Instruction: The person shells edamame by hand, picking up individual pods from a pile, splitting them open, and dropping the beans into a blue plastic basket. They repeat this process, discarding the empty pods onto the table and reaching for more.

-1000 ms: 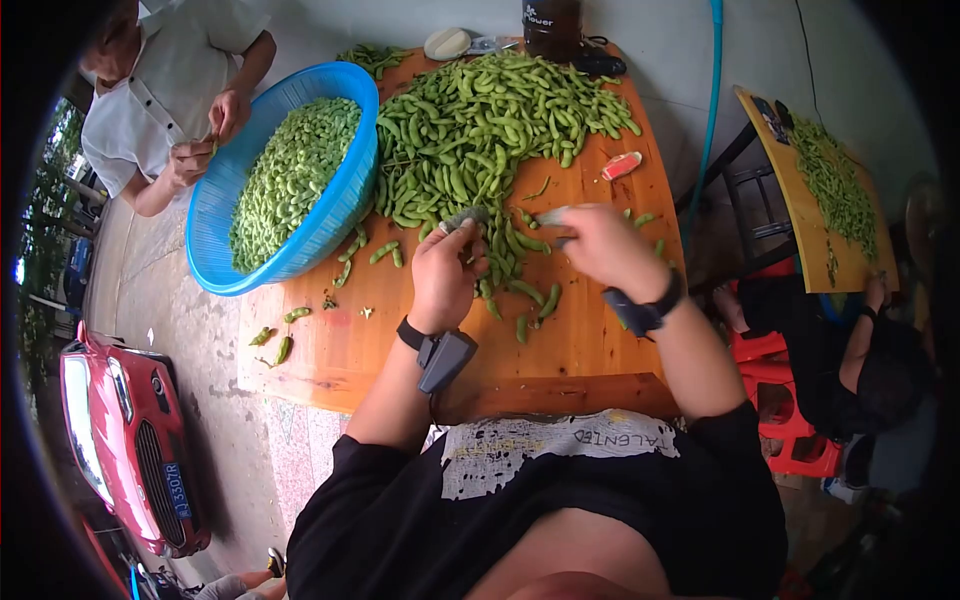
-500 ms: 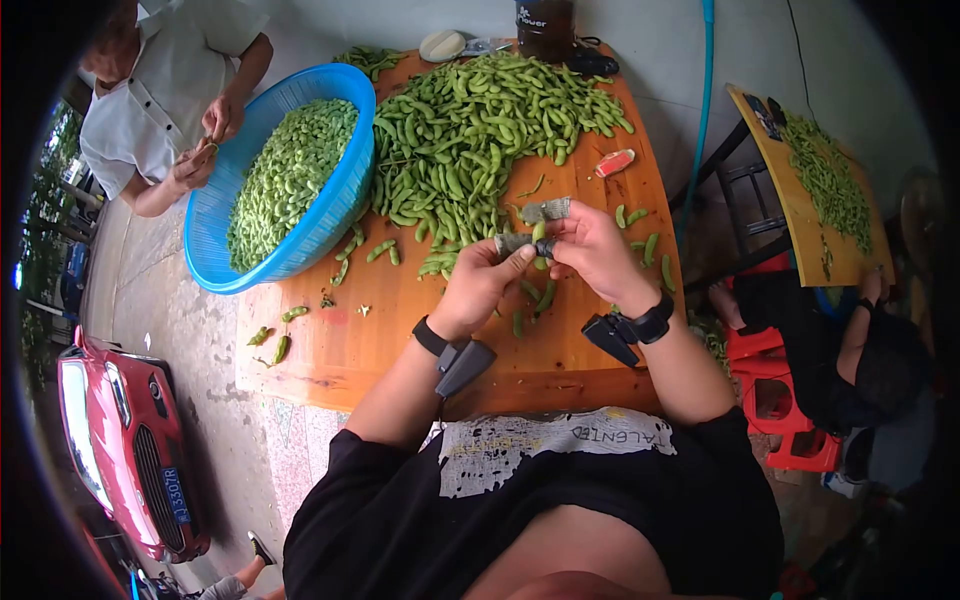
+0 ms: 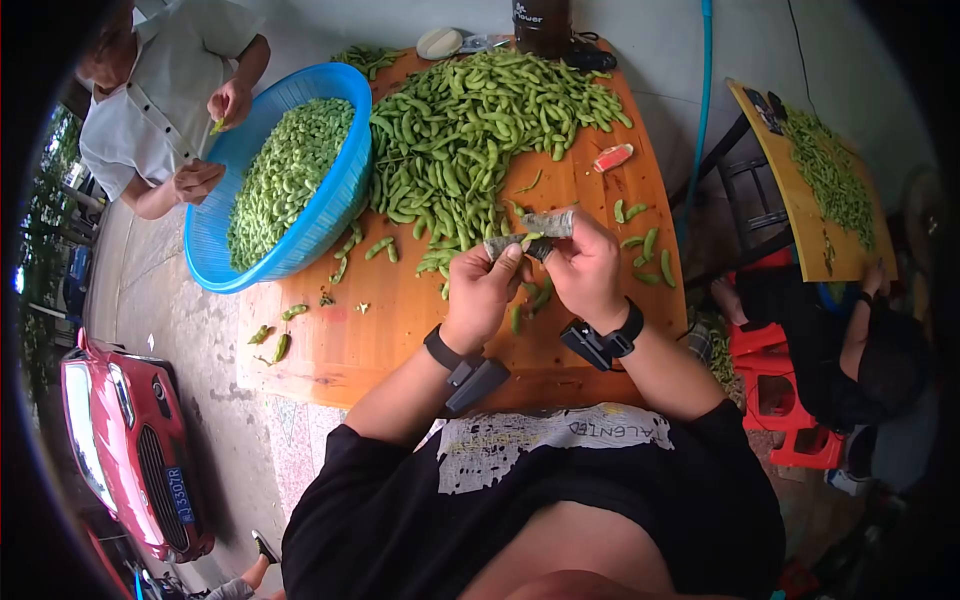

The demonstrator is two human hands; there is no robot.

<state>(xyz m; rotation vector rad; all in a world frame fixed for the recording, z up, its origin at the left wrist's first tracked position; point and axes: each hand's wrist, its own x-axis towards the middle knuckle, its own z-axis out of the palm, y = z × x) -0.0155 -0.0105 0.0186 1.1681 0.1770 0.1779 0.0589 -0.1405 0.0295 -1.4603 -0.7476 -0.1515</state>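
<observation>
My left hand [image 3: 478,292] and my right hand [image 3: 584,268] meet over the near part of the wooden table. Between their wrapped fingertips is a small green soybean pod [image 3: 531,239], partly hidden by the fingers. Both hands are closed on it, thumbs pressed in. Grey wrapping covers some fingers, and a dark band is on a right-hand digit. Just beyond lies a large heap of green soybean pods [image 3: 480,130]. Left of the heap, a blue plastic basket [image 3: 358,150] leans tilted, holding shelled green beans [image 3: 290,180].
A co-worker [image 3: 165,110] handles a pod beside the basket. Loose pods [image 3: 655,245] and a red-and-white packet [image 3: 613,158] lie on the table [image 3: 340,375]. Another person sits near a second table [image 3: 800,220] and red stools [image 3: 770,385]. A red car [image 3: 135,440] stands left.
Both hands have drawn slightly nearer each other, the right hand turning inward, and less of the pod shows. The co-worker's hands have moved apart.
</observation>
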